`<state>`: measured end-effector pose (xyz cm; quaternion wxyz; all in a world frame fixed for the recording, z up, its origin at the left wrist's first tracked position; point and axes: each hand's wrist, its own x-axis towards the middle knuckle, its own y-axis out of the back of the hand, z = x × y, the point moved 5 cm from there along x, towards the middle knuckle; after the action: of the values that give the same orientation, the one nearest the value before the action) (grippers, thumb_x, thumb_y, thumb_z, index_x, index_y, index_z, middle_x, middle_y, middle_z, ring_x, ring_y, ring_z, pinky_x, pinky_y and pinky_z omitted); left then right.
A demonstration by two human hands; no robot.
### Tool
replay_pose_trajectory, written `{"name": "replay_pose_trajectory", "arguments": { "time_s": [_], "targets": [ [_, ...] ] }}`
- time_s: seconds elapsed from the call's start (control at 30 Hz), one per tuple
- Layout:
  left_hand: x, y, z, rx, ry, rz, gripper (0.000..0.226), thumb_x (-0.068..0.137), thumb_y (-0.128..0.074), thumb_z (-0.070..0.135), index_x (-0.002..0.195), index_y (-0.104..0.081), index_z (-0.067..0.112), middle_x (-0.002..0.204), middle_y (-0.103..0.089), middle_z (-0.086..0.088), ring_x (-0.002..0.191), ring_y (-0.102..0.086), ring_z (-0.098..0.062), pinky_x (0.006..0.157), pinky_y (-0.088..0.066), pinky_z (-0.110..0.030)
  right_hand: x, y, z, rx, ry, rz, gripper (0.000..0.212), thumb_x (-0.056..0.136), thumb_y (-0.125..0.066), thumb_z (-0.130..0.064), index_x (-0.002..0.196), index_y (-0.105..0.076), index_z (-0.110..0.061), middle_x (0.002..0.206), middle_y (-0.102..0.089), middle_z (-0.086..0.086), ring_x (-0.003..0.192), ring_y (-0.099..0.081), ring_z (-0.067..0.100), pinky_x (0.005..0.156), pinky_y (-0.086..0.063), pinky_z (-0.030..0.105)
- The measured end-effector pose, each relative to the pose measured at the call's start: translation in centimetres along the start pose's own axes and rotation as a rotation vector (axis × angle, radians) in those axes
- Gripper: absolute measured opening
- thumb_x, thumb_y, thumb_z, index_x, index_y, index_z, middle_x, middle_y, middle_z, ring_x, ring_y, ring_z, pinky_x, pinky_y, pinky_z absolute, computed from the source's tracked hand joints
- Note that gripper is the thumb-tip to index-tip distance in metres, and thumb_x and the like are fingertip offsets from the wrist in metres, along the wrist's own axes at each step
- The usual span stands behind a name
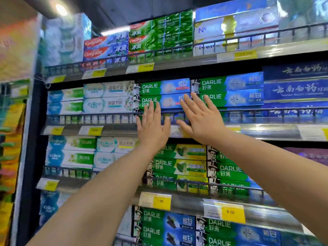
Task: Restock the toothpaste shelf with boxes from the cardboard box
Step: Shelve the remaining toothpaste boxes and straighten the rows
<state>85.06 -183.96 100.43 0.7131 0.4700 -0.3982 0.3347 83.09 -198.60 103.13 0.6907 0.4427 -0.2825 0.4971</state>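
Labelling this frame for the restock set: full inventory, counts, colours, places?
Darlie boxes: many, green-blue and green-yellow, centre-right of the lower three shelves
Colgate boxes: several, red-blue, top shelf left
green boxes: a stack, top shelf centre
white-teal boxes: several, left of the Darlie boxes
dark blue boxes: a stack, far right
price tags: many, yellow, shelf edges
left hand: open, fingers against a Darlie box
right hand: open, same row

A bright lamp (61, 9) shines up high on my left. The sides look blurry and bent, and the price tags (232, 213) shine.
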Motion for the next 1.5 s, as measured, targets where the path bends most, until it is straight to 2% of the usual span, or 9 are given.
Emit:
{"name": "replay_pose_trajectory", "arguments": {
  "time_s": [0.2,0.77,0.9,1.07,1.27,1.37,1.5],
  "targets": [
    [-0.1,-0.2,-0.4,0.022,-0.029,0.017,0.063,0.098,-0.021,0.048,0.152,-0.002,0.022,0.160,0.008,0.004,0.147,0.008,-0.014,0.119,0.005,-0.047,0.2,-0.2,-0.2,0.051,-0.021,0.017,0.087,0.079,0.009,-0.064,0.149,-0.012,-0.017,0.158,-0.011,0.002,0.146,-0.001,0.019,0.115,0.008,0.041],
    [0.0,0.0,-0.3,0.016,-0.040,0.015,0.062,0.098,-0.022,0.048,0.152,-0.006,0.021,0.160,0.004,0.004,0.148,0.005,-0.014,0.119,0.003,-0.045,0.2,-0.2,-0.2,0.047,-0.030,0.004,0.087,0.078,0.012,-0.063,0.149,-0.009,-0.017,0.158,-0.008,0.001,0.146,0.001,0.018,0.116,0.007,0.043],
    [-0.1,0.3,-0.3,-0.017,-0.038,0.038,0.062,0.097,-0.025,0.047,0.151,-0.008,0.021,0.160,0.002,0.003,0.148,0.001,-0.015,0.119,0.004,-0.045,-0.2,0.1,-0.1,0.066,-0.023,0.028,0.081,0.084,0.003,-0.061,0.149,-0.017,-0.016,0.157,-0.016,0.003,0.146,-0.007,0.020,0.115,0.005,0.041],
    [0.2,0.8,4.1,-0.031,-0.255,0.065,0.063,0.094,-0.023,0.047,0.151,-0.011,0.024,0.160,-0.001,0.003,0.148,-0.001,-0.013,0.119,0.005,-0.042,-2.1,0.2,2.1,0.066,-0.060,0.066,0.070,0.091,-0.018,-0.055,0.144,-0.033,-0.011,0.151,-0.033,0.008,0.141,-0.028,0.025,0.113,-0.007,0.042],
    [0.3,-0.5,10.9,-0.121,-0.399,0.033,0.066,0.090,-0.022,0.047,0.151,-0.012,0.024,0.160,-0.005,0.005,0.148,-0.002,-0.013,0.118,0.006,-0.042,-6.0,0.2,7.3,0.019,-0.211,0.061,0.072,0.091,-0.020,-0.055,0.142,-0.036,-0.007,0.148,-0.037,0.013,0.138,-0.033,0.029,0.112,-0.011,0.041],
    [0.3,-1.3,12.0,-0.096,-0.427,0.013,0.064,0.094,-0.024,0.047,0.151,-0.008,0.025,0.160,-0.001,0.005,0.148,0.001,-0.014,0.118,0.007,-0.043,-7.6,0.1,10.0,0.004,-0.301,0.016,0.078,0.091,-0.013,-0.060,0.144,-0.031,-0.006,0.150,-0.032,0.014,0.140,-0.029,0.030,0.112,-0.007,0.040],
    [0.3,-2.3,12.3,-0.008,-0.413,-0.020,0.063,0.097,-0.024,0.048,0.151,-0.003,0.024,0.160,0.004,0.005,0.148,0.006,-0.014,0.117,0.011,-0.043,-8.9,-0.2,11.7,-0.018,-0.326,-0.014,0.093,0.081,0.011,-0.070,0.148,-0.018,-0.011,0.156,-0.016,0.007,0.145,-0.015,0.023,0.114,0.001,0.038]
  ]
}}
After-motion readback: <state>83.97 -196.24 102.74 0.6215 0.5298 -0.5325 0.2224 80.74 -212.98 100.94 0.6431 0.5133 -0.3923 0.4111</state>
